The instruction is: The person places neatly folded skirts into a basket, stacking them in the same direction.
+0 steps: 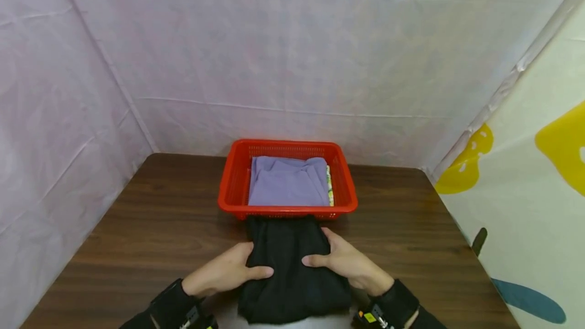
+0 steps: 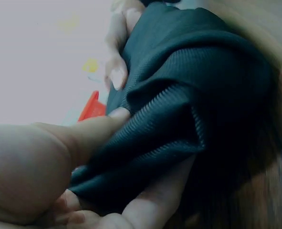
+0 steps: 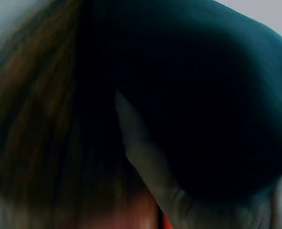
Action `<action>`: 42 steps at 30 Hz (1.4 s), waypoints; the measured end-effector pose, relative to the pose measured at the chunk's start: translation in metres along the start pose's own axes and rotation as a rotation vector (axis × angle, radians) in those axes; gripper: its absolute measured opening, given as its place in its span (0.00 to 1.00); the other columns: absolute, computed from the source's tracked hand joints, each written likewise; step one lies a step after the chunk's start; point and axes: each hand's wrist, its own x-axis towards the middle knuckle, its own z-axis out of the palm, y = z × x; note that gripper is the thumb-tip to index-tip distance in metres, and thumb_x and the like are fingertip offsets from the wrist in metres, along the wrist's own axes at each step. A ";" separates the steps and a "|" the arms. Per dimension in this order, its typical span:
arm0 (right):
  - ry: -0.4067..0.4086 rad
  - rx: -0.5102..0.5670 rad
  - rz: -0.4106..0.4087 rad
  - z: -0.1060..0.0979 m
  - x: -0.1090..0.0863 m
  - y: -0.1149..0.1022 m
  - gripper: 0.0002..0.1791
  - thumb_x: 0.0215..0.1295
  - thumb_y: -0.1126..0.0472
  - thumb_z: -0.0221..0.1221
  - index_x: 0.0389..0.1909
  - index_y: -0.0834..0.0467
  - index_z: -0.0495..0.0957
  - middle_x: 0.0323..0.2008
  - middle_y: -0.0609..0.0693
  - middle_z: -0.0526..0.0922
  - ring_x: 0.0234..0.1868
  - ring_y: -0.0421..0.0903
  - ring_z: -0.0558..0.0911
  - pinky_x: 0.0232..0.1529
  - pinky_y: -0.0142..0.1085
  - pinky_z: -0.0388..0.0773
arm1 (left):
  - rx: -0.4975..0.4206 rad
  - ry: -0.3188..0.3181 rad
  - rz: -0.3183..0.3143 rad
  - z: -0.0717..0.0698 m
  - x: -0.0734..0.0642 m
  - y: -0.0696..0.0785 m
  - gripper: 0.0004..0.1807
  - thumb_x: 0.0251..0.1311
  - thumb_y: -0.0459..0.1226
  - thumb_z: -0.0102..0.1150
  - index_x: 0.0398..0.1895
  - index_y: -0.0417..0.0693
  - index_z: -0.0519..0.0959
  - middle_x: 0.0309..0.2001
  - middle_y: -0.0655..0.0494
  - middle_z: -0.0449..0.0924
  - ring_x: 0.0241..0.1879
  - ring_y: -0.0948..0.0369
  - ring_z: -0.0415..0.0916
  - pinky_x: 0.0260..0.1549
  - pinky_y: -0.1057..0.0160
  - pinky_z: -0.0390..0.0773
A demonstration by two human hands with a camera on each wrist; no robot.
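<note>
A folded black cloth garment (image 1: 288, 283) is held in front of the basket, its far edge close to the basket's near rim. My left hand (image 1: 230, 269) grips its left side, thumb on top and fingers underneath; the left wrist view shows the ribbed folds (image 2: 155, 119) pinched there. On the other side my right hand (image 1: 349, 260) grips the right edge, thumb on top. Its fingers reach under the dark cloth (image 3: 203, 109) in the blurred right wrist view. The red plastic basket (image 1: 288, 211) holds a folded lavender cloth (image 1: 289, 182).
Beside the lavender cloth, a patterned yellow-green cloth (image 1: 330, 187) shows at the basket's right. The basket stands near the back edge of a dark wooden table (image 1: 160, 227). White fabric sheeting (image 1: 283, 65) hangs behind the table and along its sides.
</note>
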 end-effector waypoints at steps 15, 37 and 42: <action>0.060 -0.152 -0.143 -0.001 -0.007 0.007 0.53 0.70 0.60 0.82 0.90 0.52 0.64 0.72 0.57 0.86 0.66 0.51 0.87 0.68 0.41 0.84 | -0.041 -0.031 0.052 0.005 -0.001 -0.001 0.22 0.79 0.39 0.76 0.70 0.42 0.83 0.63 0.52 0.92 0.60 0.57 0.87 0.56 0.69 0.84; 0.026 -0.283 -0.283 -0.004 -0.038 -0.021 0.49 0.77 0.57 0.78 0.92 0.47 0.63 0.73 0.58 0.86 0.62 0.52 0.92 0.65 0.33 0.88 | 0.070 -0.044 0.151 -0.006 -0.010 0.025 0.26 0.78 0.43 0.78 0.74 0.48 0.84 0.65 0.55 0.93 0.59 0.65 0.87 0.60 0.70 0.85; 0.030 -0.286 -0.305 -0.007 -0.041 -0.029 0.49 0.77 0.58 0.78 0.92 0.46 0.63 0.72 0.59 0.85 0.61 0.54 0.93 0.64 0.36 0.90 | 0.100 -0.035 0.168 -0.009 -0.013 0.035 0.25 0.78 0.45 0.78 0.72 0.50 0.85 0.63 0.58 0.93 0.56 0.69 0.87 0.60 0.69 0.85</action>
